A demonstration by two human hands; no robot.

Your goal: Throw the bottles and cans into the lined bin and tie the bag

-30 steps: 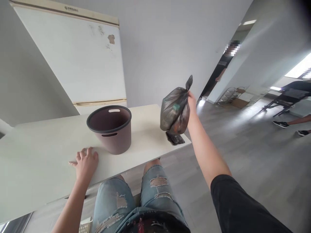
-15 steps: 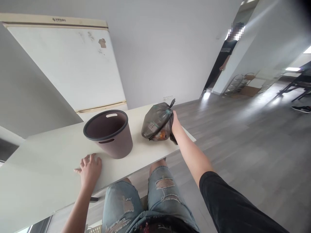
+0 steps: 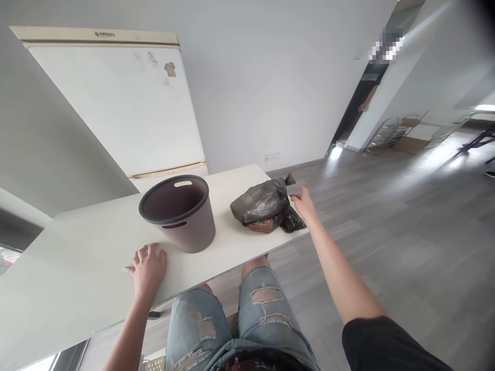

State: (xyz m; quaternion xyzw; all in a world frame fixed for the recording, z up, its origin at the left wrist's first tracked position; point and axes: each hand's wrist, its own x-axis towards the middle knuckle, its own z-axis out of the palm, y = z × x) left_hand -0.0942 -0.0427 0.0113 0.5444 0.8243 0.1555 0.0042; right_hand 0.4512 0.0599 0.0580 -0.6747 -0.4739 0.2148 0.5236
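A filled dark see-through plastic bag lies on its side on the white table, its knotted end toward the right and something orange showing through. My right hand is just right of the bag, beside the knotted end, with thumb and fingers apart and nothing seen in them. A mauve trash bin with a dark rim and handle slots stands upright to the left of the bag; its visible inside shows nothing. My left hand rests on the tabletop in front of the bin, fingers spread.
A white refrigerator stands behind the table at left. The table's right end borders grey floor. A person stands in the doorway at far right, near a wire rack and a cardboard box.
My right hand has let go of the bag and moved off to the right. The bag has settled flatter on the table. My left hand stays on the tabletop.
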